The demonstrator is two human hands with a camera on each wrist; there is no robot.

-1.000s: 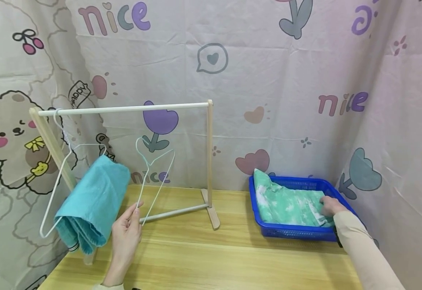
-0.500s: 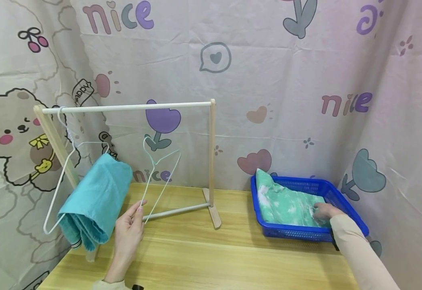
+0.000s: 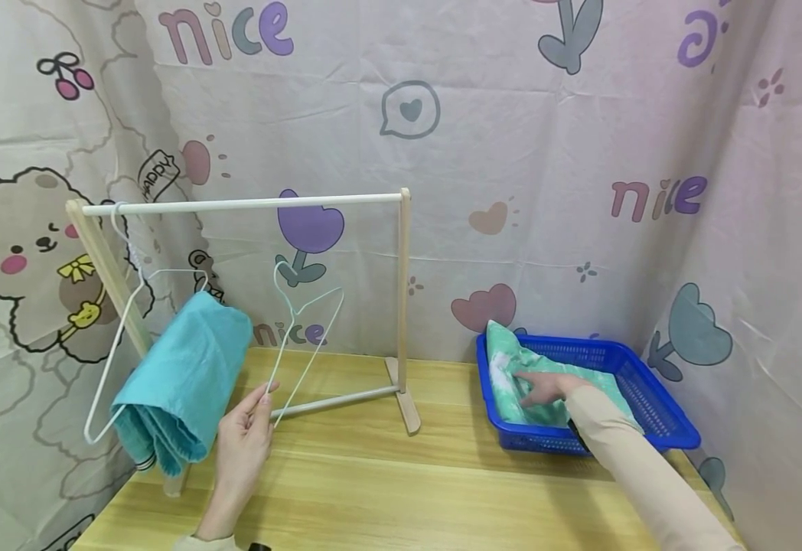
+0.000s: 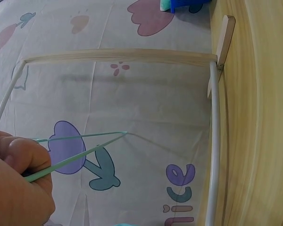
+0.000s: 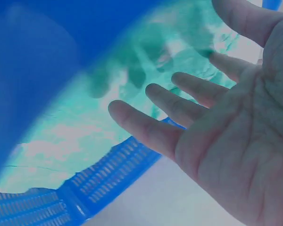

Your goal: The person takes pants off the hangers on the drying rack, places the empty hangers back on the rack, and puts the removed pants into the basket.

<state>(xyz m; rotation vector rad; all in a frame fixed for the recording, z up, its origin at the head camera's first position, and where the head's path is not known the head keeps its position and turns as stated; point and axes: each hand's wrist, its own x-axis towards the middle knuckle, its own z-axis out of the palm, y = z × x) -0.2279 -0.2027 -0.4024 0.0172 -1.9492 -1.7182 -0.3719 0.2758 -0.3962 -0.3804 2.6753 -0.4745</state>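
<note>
My left hand (image 3: 244, 438) pinches one side of a pale green wire clothes hanger (image 3: 280, 354), held up in front of the drying rack. In the left wrist view the thumb and fingers (image 4: 30, 155) curl round the hanger's wire (image 4: 75, 160). On the right, my right hand (image 3: 547, 387) is over a green-and-white tie-dye cloth garment (image 3: 500, 366) lying in a blue plastic basket (image 3: 590, 350). Its fingers (image 5: 141, 127) are spread and fairly straight in the right wrist view, above the cloth. Whether they touch it I cannot tell.
A wooden rack with a white bar (image 3: 242, 205) stands at the left. From the bar's left end hangs a white hanger (image 3: 106, 367) with a turquoise garment (image 3: 184, 375) draped over it. Wooden table (image 3: 401, 490) underneath; a printed curtain (image 3: 442, 168) closes off the back and sides.
My right hand has moved left across the tie-dye garment, from the basket's right side toward its left end. The left hand keeps holding the hanger. The head view has shifted slightly.
</note>
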